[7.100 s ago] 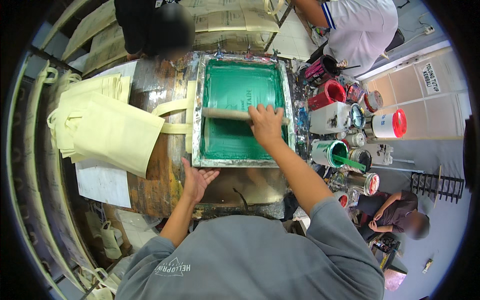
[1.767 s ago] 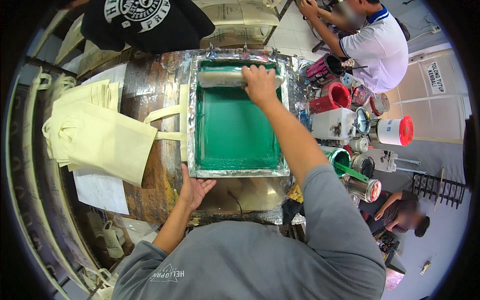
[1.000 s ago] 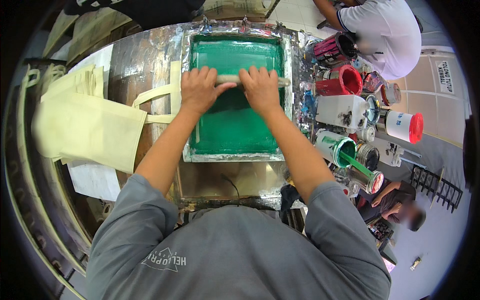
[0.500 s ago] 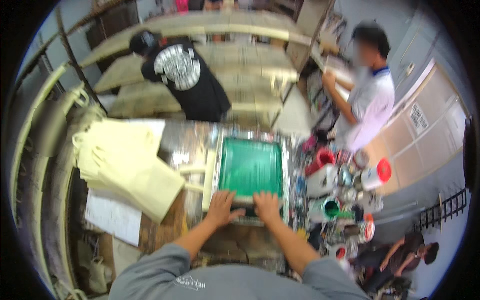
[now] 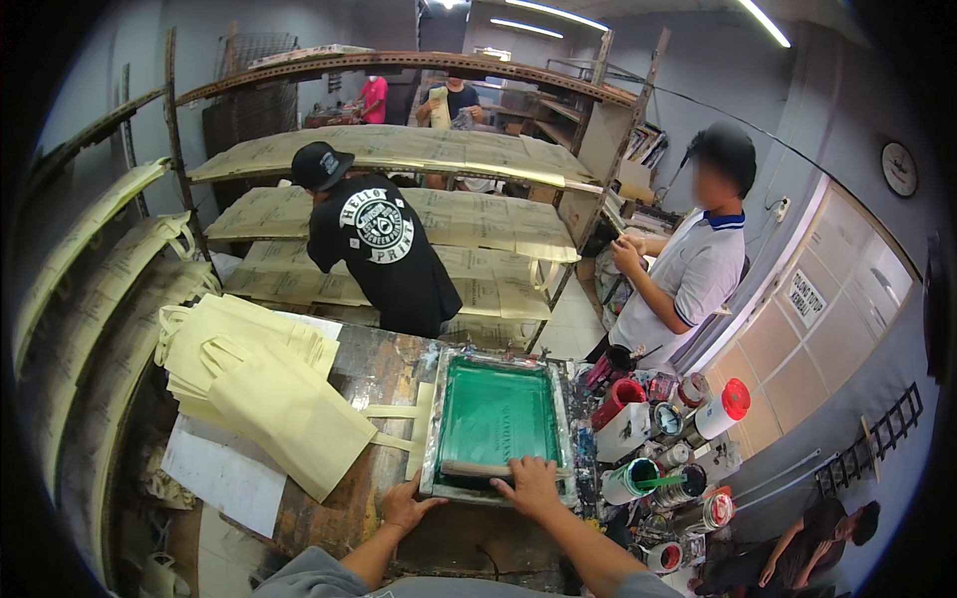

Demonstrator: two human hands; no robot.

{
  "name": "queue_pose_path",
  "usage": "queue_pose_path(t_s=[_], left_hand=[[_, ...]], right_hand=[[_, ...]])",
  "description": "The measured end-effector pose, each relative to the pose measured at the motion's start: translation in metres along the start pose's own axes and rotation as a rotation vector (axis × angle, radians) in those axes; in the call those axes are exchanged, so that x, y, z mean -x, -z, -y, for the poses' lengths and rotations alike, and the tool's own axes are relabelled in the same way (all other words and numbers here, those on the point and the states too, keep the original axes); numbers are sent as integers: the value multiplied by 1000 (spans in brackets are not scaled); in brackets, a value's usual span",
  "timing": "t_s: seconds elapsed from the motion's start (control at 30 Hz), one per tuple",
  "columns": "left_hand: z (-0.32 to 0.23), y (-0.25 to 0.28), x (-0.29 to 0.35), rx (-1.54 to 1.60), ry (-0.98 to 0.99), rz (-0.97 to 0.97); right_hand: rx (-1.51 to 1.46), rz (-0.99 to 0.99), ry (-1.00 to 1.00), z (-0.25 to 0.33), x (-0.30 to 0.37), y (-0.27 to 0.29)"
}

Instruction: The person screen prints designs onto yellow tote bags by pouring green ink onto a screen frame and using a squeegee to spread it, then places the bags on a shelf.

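Note:
A screen printing frame (image 5: 431, 439) coated with green ink lies on the worktable in front of me. Across its near end runs a squeegee (image 5: 469, 467), a long wooden-looking bar. My right hand (image 5: 535, 486) is closed over the squeegee's right part, thumb on the near side. At the frame's near left corner, my left hand (image 5: 404, 506) grips the edge, with its thumb along the near side. Pale yellow handles of a bag (image 5: 417, 450) stick out from under the frame on the left. Further left lies a pile of pale yellow tote bags (image 5: 279, 394).
White paper (image 5: 221, 473) lies under the bag pile. Ink tubs crowd the right side, including a green one (image 5: 630, 481) and a red-lidded jar (image 5: 722, 409). Racks (image 5: 399, 149) hold flat bags behind. Two people stand beyond the table; another sits at lower right.
My left hand has left the squeegee and moved to the frame's near left corner. The right hand stays on the squeegee at the near end. My view has tilted upward.

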State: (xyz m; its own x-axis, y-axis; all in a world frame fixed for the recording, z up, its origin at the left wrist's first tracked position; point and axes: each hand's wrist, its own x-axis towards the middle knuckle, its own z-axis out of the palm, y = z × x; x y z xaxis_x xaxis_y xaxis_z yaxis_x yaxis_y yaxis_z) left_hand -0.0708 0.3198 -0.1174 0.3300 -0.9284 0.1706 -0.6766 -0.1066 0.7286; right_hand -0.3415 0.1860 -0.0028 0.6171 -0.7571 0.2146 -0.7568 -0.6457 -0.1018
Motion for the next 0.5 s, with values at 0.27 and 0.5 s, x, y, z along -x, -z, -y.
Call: queue_pose_path(t_s=[0.27,0.5], left_hand=[[-104,34,-89,463,-58,-310],[-10,-60,-35,-375,395,-235]], right_hand=[[57,-320,11,-16,-103,125],[-30,-414,27,-35,-171,166]])
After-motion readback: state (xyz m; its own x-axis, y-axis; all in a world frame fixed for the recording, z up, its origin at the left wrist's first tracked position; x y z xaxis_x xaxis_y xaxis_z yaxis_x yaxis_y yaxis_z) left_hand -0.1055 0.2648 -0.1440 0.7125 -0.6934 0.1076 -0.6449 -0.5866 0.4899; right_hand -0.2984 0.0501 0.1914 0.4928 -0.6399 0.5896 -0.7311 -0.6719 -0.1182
